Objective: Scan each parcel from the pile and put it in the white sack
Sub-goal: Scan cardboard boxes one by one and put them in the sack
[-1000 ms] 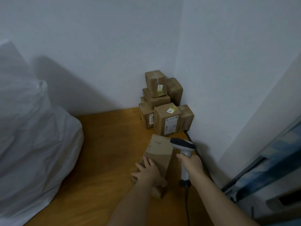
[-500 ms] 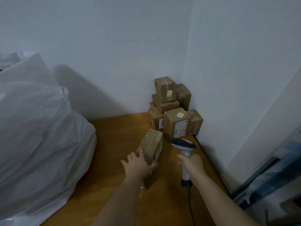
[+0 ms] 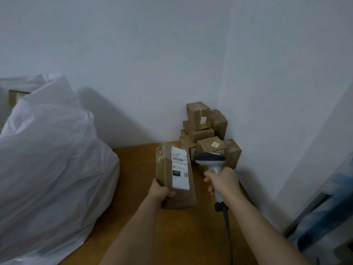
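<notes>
Gripping a flat brown parcel (image 3: 175,176) at its near left corner with the left hand (image 3: 160,191), thumb curled over the top face, and holding it above the wooden table (image 3: 133,217) with its white shipping label (image 3: 179,167) facing up. Clasping the handle of a grey barcode scanner (image 3: 210,161) in the right hand (image 3: 222,180), just right of the parcel, with its head before the pile of brown boxes (image 3: 206,134) stacked in the far corner. Sitting at the left, bulging full, the white sack (image 3: 47,159) showing one brown box (image 3: 16,95) at its far top opening.
</notes>
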